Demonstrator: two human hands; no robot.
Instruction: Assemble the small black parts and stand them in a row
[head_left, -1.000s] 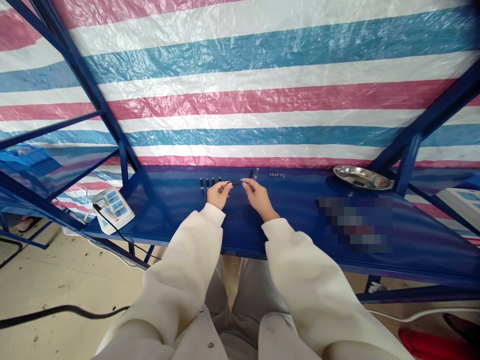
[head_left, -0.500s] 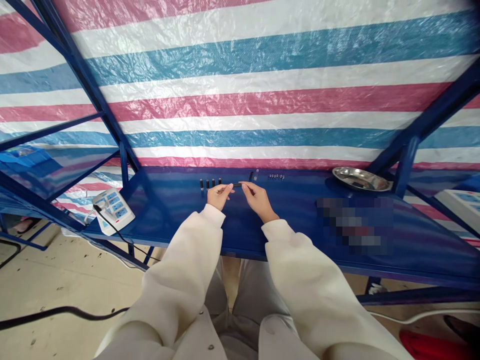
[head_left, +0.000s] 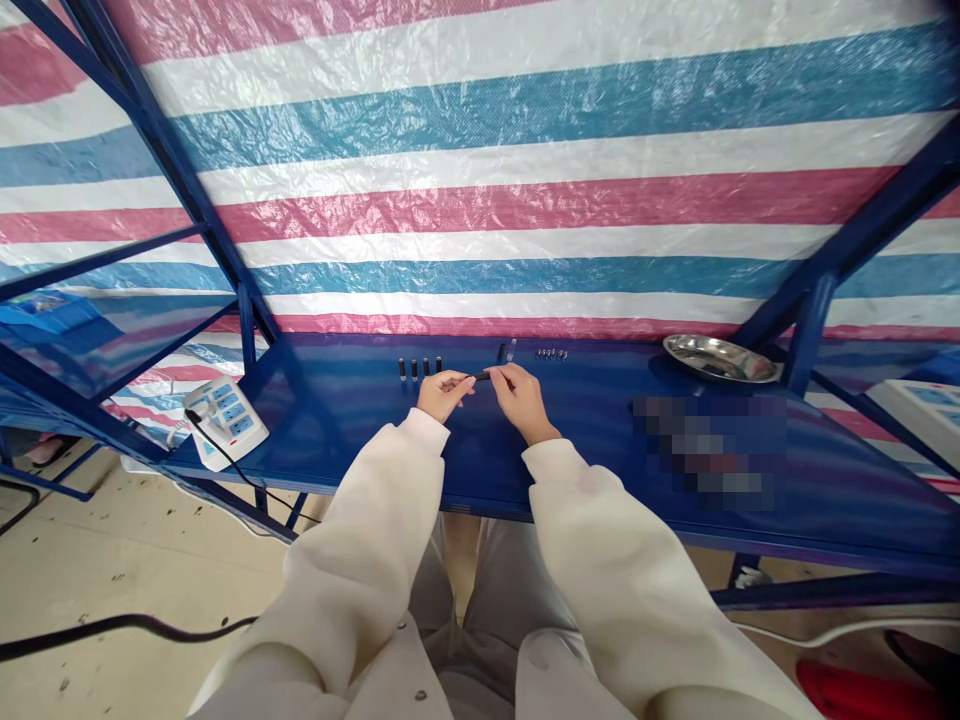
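Over the blue table (head_left: 495, 450), my left hand (head_left: 444, 393) and my right hand (head_left: 520, 398) pinch the two ends of a small black tube (head_left: 481, 377) between them. My fingers cover its ends, so I cannot make those out. Left of and behind my left hand stands a row of several small black tubes (head_left: 414, 370) with clear lower ends. Just beyond my right hand are another black tube (head_left: 501, 352) and a clear piece (head_left: 512, 350) beside it. Farther right lies a row of several small shiny metal pieces (head_left: 551, 355).
A shallow metal dish (head_left: 720, 358) rests at the back right, with a blurred-out patch (head_left: 705, 455) in front of it. A white power strip (head_left: 225, 422) with a plugged-in black cord sits at the left end. Blue frame posts rise on both sides, before a striped plastic sheet (head_left: 480, 200).
Both hands have shifted very slightly, and the black tube between them now tilts a little more. The things on the table stay where they were.
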